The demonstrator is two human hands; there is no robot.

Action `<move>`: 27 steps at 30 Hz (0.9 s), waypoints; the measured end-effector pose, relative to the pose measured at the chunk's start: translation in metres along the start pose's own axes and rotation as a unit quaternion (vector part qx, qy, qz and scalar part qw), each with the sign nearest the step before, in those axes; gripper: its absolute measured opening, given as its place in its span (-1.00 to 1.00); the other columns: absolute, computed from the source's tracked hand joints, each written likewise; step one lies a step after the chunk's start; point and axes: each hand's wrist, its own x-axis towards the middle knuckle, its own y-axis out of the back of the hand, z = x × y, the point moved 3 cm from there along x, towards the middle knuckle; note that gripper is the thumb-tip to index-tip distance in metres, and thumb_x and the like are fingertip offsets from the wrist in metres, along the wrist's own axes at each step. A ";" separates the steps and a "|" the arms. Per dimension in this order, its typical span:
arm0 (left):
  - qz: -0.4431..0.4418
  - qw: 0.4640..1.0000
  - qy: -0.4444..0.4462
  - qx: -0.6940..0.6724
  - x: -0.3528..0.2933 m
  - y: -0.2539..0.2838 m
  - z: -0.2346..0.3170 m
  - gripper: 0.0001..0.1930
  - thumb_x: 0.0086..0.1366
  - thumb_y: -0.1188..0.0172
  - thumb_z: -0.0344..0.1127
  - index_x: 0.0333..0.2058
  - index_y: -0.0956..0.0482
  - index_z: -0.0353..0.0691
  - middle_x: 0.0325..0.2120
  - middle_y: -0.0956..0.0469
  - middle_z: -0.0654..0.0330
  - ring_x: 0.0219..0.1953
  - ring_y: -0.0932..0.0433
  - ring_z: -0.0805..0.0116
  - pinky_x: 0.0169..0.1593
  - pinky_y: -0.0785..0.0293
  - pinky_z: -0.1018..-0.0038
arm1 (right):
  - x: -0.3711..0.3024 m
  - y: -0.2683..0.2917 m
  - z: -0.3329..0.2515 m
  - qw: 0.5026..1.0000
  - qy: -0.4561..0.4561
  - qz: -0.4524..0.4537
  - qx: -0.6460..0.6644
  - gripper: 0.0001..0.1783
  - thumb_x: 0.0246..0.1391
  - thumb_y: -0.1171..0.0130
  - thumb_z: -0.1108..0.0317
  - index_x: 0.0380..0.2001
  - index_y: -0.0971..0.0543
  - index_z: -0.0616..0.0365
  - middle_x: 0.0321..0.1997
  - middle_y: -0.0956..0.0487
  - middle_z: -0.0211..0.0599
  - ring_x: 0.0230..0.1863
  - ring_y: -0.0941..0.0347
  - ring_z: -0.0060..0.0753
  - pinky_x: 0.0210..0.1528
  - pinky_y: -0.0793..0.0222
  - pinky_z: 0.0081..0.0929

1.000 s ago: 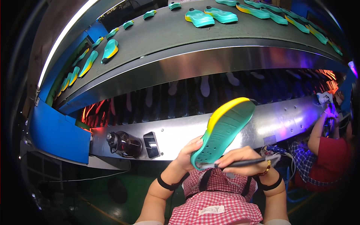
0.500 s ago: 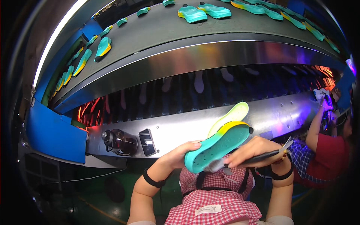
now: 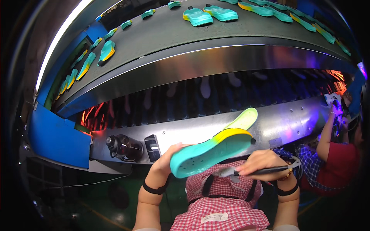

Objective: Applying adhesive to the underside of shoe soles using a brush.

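My left hand (image 3: 166, 158) grips the heel end of a teal and yellow shoe sole (image 3: 210, 153), tilted so its hollow upper side with small holes faces me. In my right hand (image 3: 261, 163) is a brush (image 3: 226, 171) with a black handle and pale bristles. The bristles are just below the sole's near edge, apart from it. Behind the held sole, a lime-green sole-shaped piece (image 3: 246, 117) sticks out over the steel ledge; its lower part is hidden, and I cannot tell what it rests on.
A steel ledge (image 3: 185, 129) carries a dark bottle (image 3: 127, 148) and a black box (image 3: 152, 148) on the left. Beyond runs a conveyor belt (image 3: 154, 38) with several teal and yellow soles (image 3: 197, 17). A co-worker in a red top (image 3: 339, 158) is at the right.
The sole has moved left and tipped over. The brush has come off its inner surface, where the bristles were touching, and is now apart from it.
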 end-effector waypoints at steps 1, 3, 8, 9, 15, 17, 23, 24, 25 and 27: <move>0.052 0.984 0.022 -0.168 -0.002 -0.001 -0.006 -0.32 0.26 0.33 0.13 0.00 -0.28 -0.47 -0.05 -0.36 -0.09 0.04 -0.32 0.10 0.12 -0.20 0.30 | 0.004 -0.001 -0.010 0.999 0.031 0.012 0.011 -0.76 -0.27 -0.29 0.53 -0.39 -0.59 0.15 -0.32 -0.59 -0.28 -0.27 -0.52 -0.36 -0.20 -0.40 -0.52; -0.155 0.874 -0.010 -0.461 0.024 0.016 -0.042 -0.21 0.17 0.29 0.30 0.08 -0.18 -0.35 -0.08 -0.37 -0.09 -0.03 -0.39 0.14 0.09 -0.23 0.29 | 0.007 -0.008 -0.019 0.994 0.045 0.082 0.050 -0.75 -0.29 -0.28 0.56 -0.40 -0.59 0.19 -0.32 -0.59 -0.25 -0.20 -0.49 -0.28 -0.11 -0.38 -0.44; -0.085 0.906 0.035 -0.413 0.050 -0.029 -0.078 -0.01 0.01 0.58 0.51 0.12 -0.11 -0.28 -0.07 -0.35 -0.14 -0.01 -0.34 -0.01 0.10 -0.17 0.09 | 0.010 -0.029 0.035 0.981 -0.105 0.150 0.056 -0.75 -0.23 -0.24 0.53 -0.35 -0.57 0.25 -0.27 -0.55 -0.12 -0.17 -0.47 -0.29 -0.10 -0.37 -0.50; -0.086 0.893 0.028 -0.441 0.050 -0.029 -0.084 -0.01 0.01 0.58 0.51 0.11 -0.12 -0.28 -0.07 -0.35 -0.13 -0.01 -0.34 0.00 0.10 -0.18 0.10 | 0.009 -0.032 0.039 0.973 -0.129 0.172 0.082 -0.77 -0.21 -0.22 0.53 -0.35 -0.58 0.24 -0.26 -0.54 -0.13 -0.19 -0.47 -0.33 -0.12 -0.37 -0.52; 0.042 0.902 -0.046 -0.428 0.054 -0.021 -0.086 -0.09 0.05 0.49 0.48 0.01 -0.24 -0.27 -0.18 -0.42 0.01 -0.08 -0.37 0.08 0.06 -0.24 0.14 | 0.011 -0.062 0.022 0.967 0.043 0.144 -0.204 -0.76 -0.31 -0.25 0.49 -0.43 -0.54 0.13 -0.35 -0.56 -0.31 -0.27 -0.50 -0.33 -0.28 -0.39 -0.46; 0.075 0.897 -0.053 -0.433 0.053 -0.012 -0.078 -0.08 0.04 0.50 0.49 0.00 -0.25 -0.27 -0.21 -0.43 0.02 -0.11 -0.38 0.10 0.06 -0.24 0.15 | 0.005 -0.064 0.011 0.979 0.053 0.074 -0.181 -0.78 -0.30 -0.25 0.45 -0.45 -0.54 0.13 -0.38 -0.56 -0.32 -0.29 -0.50 -0.36 -0.30 -0.38 -0.48; 0.063 0.903 -0.077 -0.419 0.039 -0.027 -0.065 -0.07 0.01 0.48 0.51 -0.02 -0.26 -0.28 -0.28 -0.44 0.03 -0.17 -0.39 0.13 0.05 -0.24 0.14 | 0.024 -0.035 0.001 0.988 0.009 0.146 -0.040 -0.81 -0.27 -0.23 0.51 -0.45 -0.55 0.21 -0.40 -0.56 -0.21 -0.31 -0.51 -0.25 -0.26 -0.42 -0.43; 0.056 0.907 -0.091 -0.408 0.040 -0.032 -0.063 -0.07 0.01 0.47 0.51 -0.02 -0.26 -0.28 -0.28 -0.44 0.04 -0.17 -0.39 0.14 0.06 -0.23 0.14 | 0.030 -0.035 0.007 0.979 0.013 0.191 -0.071 -0.81 -0.27 -0.23 0.53 -0.45 -0.54 0.23 -0.39 -0.55 -0.19 -0.31 -0.51 -0.24 -0.25 -0.42 -0.43; 0.048 0.911 -0.105 -0.397 0.041 -0.035 -0.061 -0.07 0.00 0.45 0.51 -0.02 -0.26 -0.28 -0.28 -0.44 0.04 -0.17 -0.39 0.15 0.06 -0.22 0.14 | 0.031 -0.043 0.010 0.985 0.030 0.162 -0.046 -0.80 -0.27 -0.24 0.53 -0.44 -0.54 0.24 -0.38 -0.55 -0.18 -0.30 -0.51 -0.24 -0.23 -0.42 -0.43; 0.023 0.899 -0.124 -0.420 0.042 -0.030 -0.054 -0.07 0.00 0.44 0.51 -0.02 -0.25 -0.28 -0.28 -0.44 0.05 -0.16 -0.39 0.16 0.08 -0.20 0.14 | 0.028 -0.055 -0.004 0.993 0.045 0.106 -0.012 -0.80 -0.27 -0.24 0.53 -0.44 -0.53 0.23 -0.38 -0.55 -0.20 -0.29 -0.50 -0.23 -0.19 -0.41 -0.42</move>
